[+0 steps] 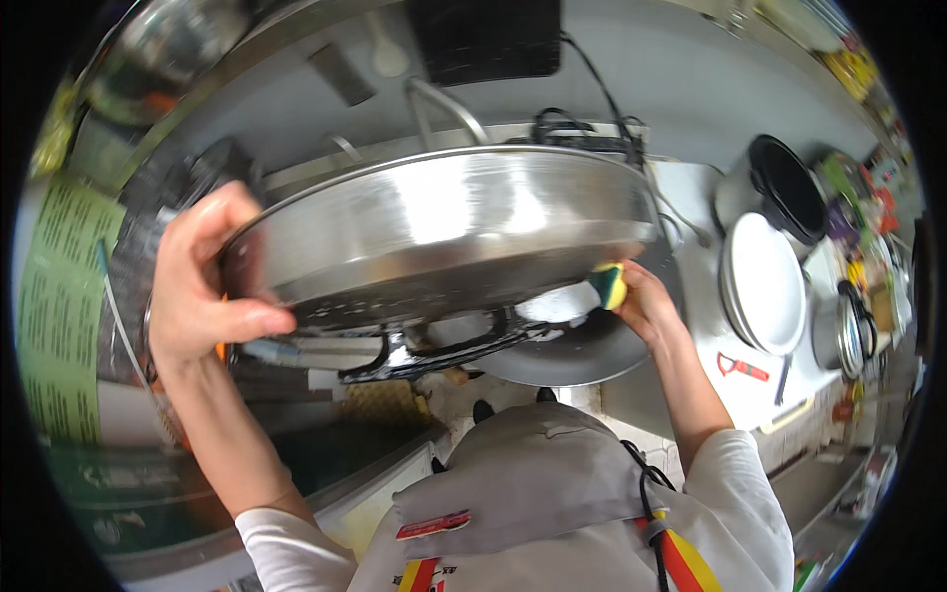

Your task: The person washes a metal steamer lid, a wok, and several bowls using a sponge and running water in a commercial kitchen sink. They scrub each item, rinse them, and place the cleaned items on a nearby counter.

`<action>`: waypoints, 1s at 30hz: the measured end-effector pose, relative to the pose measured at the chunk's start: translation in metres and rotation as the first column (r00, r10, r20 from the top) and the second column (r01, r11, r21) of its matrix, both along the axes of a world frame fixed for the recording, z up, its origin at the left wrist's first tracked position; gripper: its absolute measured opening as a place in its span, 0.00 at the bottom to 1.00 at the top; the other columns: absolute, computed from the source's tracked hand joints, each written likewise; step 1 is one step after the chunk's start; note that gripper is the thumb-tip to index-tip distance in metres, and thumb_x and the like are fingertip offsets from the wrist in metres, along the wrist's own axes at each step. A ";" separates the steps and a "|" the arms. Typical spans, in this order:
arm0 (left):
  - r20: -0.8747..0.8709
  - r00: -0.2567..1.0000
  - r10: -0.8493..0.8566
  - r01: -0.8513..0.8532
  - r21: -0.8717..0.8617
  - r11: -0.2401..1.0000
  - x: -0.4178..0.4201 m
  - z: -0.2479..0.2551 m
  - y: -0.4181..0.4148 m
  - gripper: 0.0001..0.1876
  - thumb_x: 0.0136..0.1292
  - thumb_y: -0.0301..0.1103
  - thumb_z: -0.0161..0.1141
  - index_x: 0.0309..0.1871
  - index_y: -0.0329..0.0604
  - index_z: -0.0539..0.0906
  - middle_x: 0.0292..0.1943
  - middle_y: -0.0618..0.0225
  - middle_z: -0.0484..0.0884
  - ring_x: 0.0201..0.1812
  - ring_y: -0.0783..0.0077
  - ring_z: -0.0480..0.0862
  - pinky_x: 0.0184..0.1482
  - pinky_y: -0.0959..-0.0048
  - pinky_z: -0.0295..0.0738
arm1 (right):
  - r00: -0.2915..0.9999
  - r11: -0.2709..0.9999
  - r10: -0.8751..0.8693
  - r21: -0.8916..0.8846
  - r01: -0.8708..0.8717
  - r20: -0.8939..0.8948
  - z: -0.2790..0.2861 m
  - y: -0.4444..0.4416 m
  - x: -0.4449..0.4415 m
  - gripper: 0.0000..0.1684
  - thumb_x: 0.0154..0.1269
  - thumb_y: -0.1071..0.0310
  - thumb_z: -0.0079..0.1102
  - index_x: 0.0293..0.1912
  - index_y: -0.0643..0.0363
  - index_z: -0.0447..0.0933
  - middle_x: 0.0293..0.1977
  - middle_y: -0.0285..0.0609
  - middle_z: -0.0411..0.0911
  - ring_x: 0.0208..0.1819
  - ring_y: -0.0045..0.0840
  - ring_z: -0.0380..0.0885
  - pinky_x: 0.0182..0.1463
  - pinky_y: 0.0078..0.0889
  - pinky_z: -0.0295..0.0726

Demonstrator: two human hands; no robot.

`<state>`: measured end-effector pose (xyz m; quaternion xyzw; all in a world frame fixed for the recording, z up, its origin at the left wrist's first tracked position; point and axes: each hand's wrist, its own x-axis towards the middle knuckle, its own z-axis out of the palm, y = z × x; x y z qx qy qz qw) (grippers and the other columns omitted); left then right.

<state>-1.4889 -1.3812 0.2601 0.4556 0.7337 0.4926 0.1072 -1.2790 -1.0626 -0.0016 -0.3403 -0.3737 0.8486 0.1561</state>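
My left hand [214, 296] grips the left edge of a large stainless-steel lid [444, 207], thumb below and fingers at the rim. The lid is tilted, with its shiny side wall facing me. A black looped handle [436, 355] sticks out from its lower face and looks wet. My right hand [651, 303] pinches a yellow-and-green scouring sponge [610, 285] close to the lid's lower right edge; whether they touch I cannot tell. Under the lid, a wide dark metal wok [592, 362] shows in part, with whitish foam or glare above it.
A metal tap [447, 111] rises behind the lid. On the white counter [695, 303] to the right are stacked white bowls [769, 285], a red peeler [743, 366], a black-lined pot [788, 189] and a steel pot [843, 333]. Green printed paper [63, 296] lies at left.
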 end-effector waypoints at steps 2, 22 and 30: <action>0.054 0.998 0.018 -0.020 0.044 0.999 0.003 0.000 0.002 0.29 0.25 0.41 0.79 0.27 0.40 0.71 0.24 0.78 0.68 0.22 0.89 0.66 0.23 0.88 0.54 | 1.000 0.997 0.004 -0.072 -0.005 -0.014 -0.002 0.004 0.004 0.16 0.66 0.69 0.37 0.52 0.59 0.67 0.44 0.41 0.74 0.41 0.27 0.75 0.40 0.34 0.76; -0.005 1.000 -0.008 0.009 0.157 0.988 0.006 -0.006 0.038 0.18 0.38 0.31 0.70 0.30 0.40 0.71 0.27 0.77 0.72 0.28 0.88 0.69 0.32 0.90 0.60 | 1.000 0.977 -0.001 -0.214 0.002 0.005 0.020 0.040 -0.024 0.22 0.62 0.48 0.53 0.29 0.59 0.69 0.19 0.35 0.68 0.15 0.20 0.65 0.18 0.19 0.71; 0.077 0.997 0.024 -0.036 0.158 0.987 0.006 -0.010 0.026 0.20 0.37 0.29 0.72 0.31 0.39 0.71 0.27 0.74 0.75 0.29 0.87 0.72 0.32 0.89 0.65 | 0.803 0.683 0.127 0.536 -0.496 0.582 -0.066 0.051 -0.083 0.25 0.61 0.49 0.55 0.44 0.61 0.72 0.29 0.42 0.73 0.27 0.27 0.74 0.28 0.28 0.76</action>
